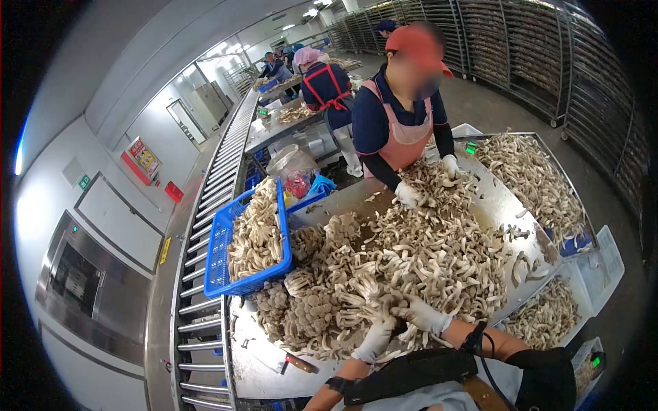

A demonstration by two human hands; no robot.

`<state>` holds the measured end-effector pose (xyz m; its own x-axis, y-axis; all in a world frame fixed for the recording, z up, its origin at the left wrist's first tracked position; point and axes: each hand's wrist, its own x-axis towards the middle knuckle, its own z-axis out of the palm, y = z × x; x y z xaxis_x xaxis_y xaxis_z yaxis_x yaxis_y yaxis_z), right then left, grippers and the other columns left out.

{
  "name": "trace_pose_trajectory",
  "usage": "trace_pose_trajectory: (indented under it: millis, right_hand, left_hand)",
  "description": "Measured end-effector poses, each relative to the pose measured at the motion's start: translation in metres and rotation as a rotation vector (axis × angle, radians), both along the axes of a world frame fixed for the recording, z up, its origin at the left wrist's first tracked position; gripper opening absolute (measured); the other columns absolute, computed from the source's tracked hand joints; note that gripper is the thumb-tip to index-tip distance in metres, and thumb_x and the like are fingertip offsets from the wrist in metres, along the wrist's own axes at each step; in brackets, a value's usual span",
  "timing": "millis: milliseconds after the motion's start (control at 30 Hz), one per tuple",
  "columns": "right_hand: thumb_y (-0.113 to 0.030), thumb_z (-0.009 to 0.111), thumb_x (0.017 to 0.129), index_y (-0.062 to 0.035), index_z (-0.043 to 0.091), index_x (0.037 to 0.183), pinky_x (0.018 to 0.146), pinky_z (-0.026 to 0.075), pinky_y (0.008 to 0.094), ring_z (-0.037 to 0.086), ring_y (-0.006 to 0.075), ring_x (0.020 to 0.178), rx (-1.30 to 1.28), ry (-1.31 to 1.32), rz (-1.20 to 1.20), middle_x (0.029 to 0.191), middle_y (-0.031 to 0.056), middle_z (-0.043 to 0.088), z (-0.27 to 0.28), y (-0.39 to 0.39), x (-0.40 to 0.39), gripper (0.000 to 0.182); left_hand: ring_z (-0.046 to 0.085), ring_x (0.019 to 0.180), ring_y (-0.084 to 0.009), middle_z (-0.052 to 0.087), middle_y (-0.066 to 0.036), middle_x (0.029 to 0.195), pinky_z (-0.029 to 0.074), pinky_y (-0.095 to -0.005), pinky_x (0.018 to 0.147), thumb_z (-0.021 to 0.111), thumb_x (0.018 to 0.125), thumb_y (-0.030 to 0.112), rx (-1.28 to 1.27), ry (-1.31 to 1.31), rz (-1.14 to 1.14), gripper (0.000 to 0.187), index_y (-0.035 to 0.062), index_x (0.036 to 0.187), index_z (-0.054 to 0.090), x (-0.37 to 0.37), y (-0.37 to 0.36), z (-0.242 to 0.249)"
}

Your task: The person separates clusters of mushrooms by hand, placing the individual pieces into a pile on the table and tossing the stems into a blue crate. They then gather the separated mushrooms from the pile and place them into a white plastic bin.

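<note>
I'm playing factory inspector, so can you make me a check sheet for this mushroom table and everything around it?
Surface: metal table, largely covered, with brownish marks on bare parts.
Job's things: loose mushrooms and mushroom clusters heaped up; blue basket holding more.
Clutter: brown-handled tool, perhaps a knife, lying on the near side.
Hands: left hand and right hand gloved, at the mushrooms; grip unclear.
Cables: black cable near the right wristband.
Surroundings: roller conveyor at left, co-worker across the table, racks behind.
</note>
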<state>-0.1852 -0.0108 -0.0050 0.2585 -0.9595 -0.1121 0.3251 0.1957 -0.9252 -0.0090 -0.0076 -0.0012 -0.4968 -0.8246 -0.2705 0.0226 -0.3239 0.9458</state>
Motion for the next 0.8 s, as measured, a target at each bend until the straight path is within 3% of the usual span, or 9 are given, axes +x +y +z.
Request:
trace_pose_trajectory:
  millis: [133,167,233,333,400,433,500,667,800]
  right_hand:
    - [0.007,0.059,0.086,-0.0029,0.043,0.135,0.071,0.047,0.0233,0.057,0.0114,0.086,0.101,-0.046,-0.144,0.097,0.0019,0.058,-0.026,-0.004,-0.003,0.052]
    - [0.007,0.060,0.086,-0.0030,0.043,0.135,0.068,0.046,0.0238,0.056,0.0116,0.082,0.266,-0.196,-0.175,0.093,0.0009,0.056,0.024,0.007,0.001,0.053]
    - [0.002,0.061,0.086,0.0003,0.037,0.135,0.082,0.046,0.0275,0.056,0.0185,0.097,0.073,0.169,-0.021,0.108,0.0108,0.054,-0.052,-0.007,-0.012,0.055]
    - [0.000,0.064,0.084,0.0031,0.038,0.131,0.083,0.047,0.0283,0.057,0.0174,0.097,-0.016,0.402,0.037,0.104,0.0115,0.059,-0.024,-0.005,-0.022,0.054]
    - [0.000,0.066,0.085,0.0011,0.045,0.128,0.072,0.048,0.0242,0.056,0.0098,0.084,0.188,0.124,-0.099,0.094,0.0040,0.060,0.029,0.002,-0.016,0.048]
    - [-0.006,0.070,0.084,0.0037,0.040,0.133,0.080,0.048,0.0270,0.057,0.0146,0.093,0.176,-0.087,-0.065,0.106,0.0107,0.059,0.017,0.002,-0.013,0.058]
    - [-0.011,0.071,0.084,0.0054,0.035,0.137,0.088,0.046,0.0306,0.056,0.0216,0.104,-0.266,0.584,-0.052,0.117,0.0174,0.055,0.016,0.007,-0.012,0.066]
    - [-0.022,0.073,0.082,0.0088,0.028,0.141,0.101,0.042,0.0375,0.047,0.0312,0.125,-0.300,1.001,-0.049,0.135,0.0286,0.043,0.029,0.009,-0.008,0.079]
    - [-0.035,0.070,0.082,0.0072,0.036,0.138,0.105,0.036,0.0388,0.044,0.0375,0.126,-0.193,0.830,-0.012,0.134,0.0284,0.045,0.033,0.001,-0.010,0.078]
  left_hand:
    - [0.054,0.109,-0.0141,0.054,-0.010,0.124,0.044,-0.0264,0.092,0.055,0.096,0.027,0.031,0.026,0.264,0.055,0.0017,0.141,0.035,-0.016,0.003,0.083]
    - [0.054,0.110,-0.0156,0.054,-0.010,0.126,0.044,-0.0269,0.093,0.058,0.094,0.027,-0.287,-0.117,0.179,0.057,0.0012,0.141,0.036,0.002,-0.016,0.012]
    - [0.055,0.111,-0.0174,0.054,-0.011,0.126,0.044,-0.0289,0.094,0.057,0.095,0.023,-0.064,0.005,0.144,0.054,0.0015,0.139,0.037,-0.004,-0.006,0.055]
    - [0.057,0.112,-0.0209,0.055,-0.011,0.125,0.049,-0.0334,0.093,0.053,0.093,0.006,0.277,0.349,0.162,0.049,0.0031,0.139,0.037,0.000,-0.008,0.045]
    - [0.059,0.109,-0.0217,0.055,-0.011,0.124,0.051,-0.0339,0.091,0.051,0.091,0.000,0.354,0.540,0.245,0.051,0.0043,0.139,0.036,-0.003,-0.005,0.052]
    - [0.060,0.106,-0.0215,0.055,-0.012,0.123,0.052,-0.0329,0.088,0.051,0.089,-0.004,0.294,0.435,0.291,0.059,0.0053,0.143,0.030,-0.007,-0.002,0.062]
    - [0.059,0.106,-0.0208,0.055,-0.012,0.123,0.051,-0.0322,0.090,0.052,0.087,-0.004,0.116,0.196,0.136,0.063,0.0049,0.144,0.028,-0.009,-0.001,0.058]
    - [0.057,0.107,-0.0180,0.056,-0.013,0.122,0.047,-0.0281,0.091,0.053,0.083,-0.001,0.086,0.058,0.177,0.065,-0.0002,0.143,0.027,-0.011,0.001,0.047]
    - [0.058,0.104,-0.0189,0.058,-0.010,0.117,0.047,-0.0303,0.091,0.055,0.081,0.001,-0.319,-0.168,0.108,0.052,-0.0012,0.131,0.039,-0.011,-0.004,0.045]
